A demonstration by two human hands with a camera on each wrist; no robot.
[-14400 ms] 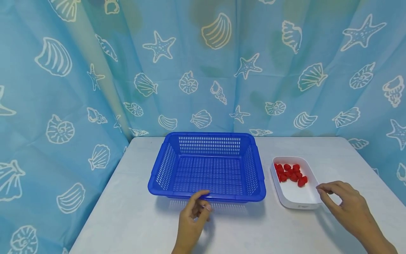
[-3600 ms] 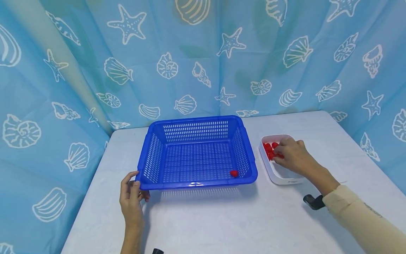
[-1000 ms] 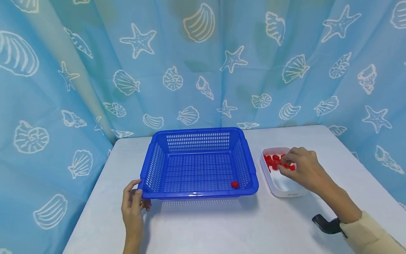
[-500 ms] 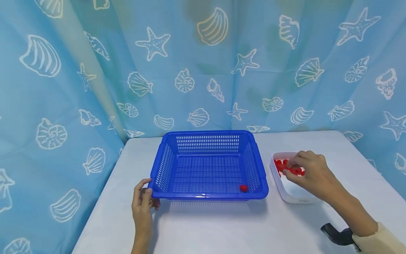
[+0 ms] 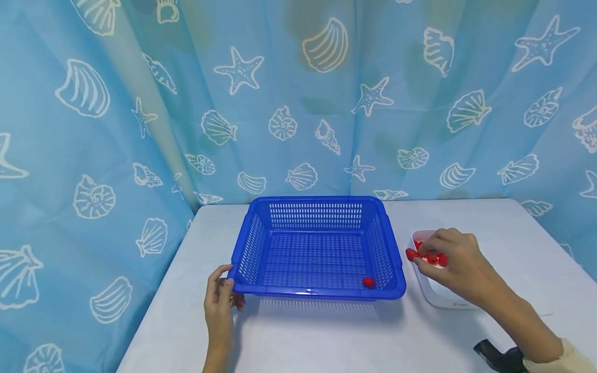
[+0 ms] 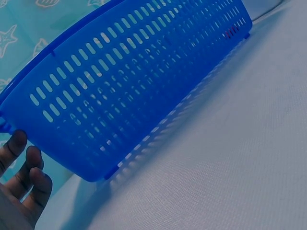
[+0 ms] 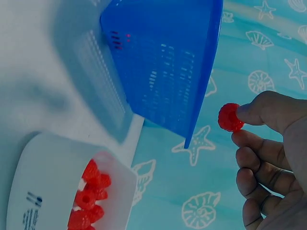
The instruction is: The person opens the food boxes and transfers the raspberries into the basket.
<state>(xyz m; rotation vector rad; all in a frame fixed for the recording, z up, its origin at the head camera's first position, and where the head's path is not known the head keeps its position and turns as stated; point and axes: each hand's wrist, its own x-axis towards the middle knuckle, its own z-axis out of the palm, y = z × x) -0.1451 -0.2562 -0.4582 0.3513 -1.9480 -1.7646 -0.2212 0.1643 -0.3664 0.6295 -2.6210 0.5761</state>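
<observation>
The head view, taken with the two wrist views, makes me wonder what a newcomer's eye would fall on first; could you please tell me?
Probably the blue basket in the middle of the white table, with a lone red berry in its near right corner. Next might come the pinched berry in the right hand, seen at the left edge of the white container, where more red berries lie.

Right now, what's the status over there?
Right hand pinches red berry. Left hand touches corner of blue basket. One more berry inside basket. Nothing visibly blocking.
</observation>
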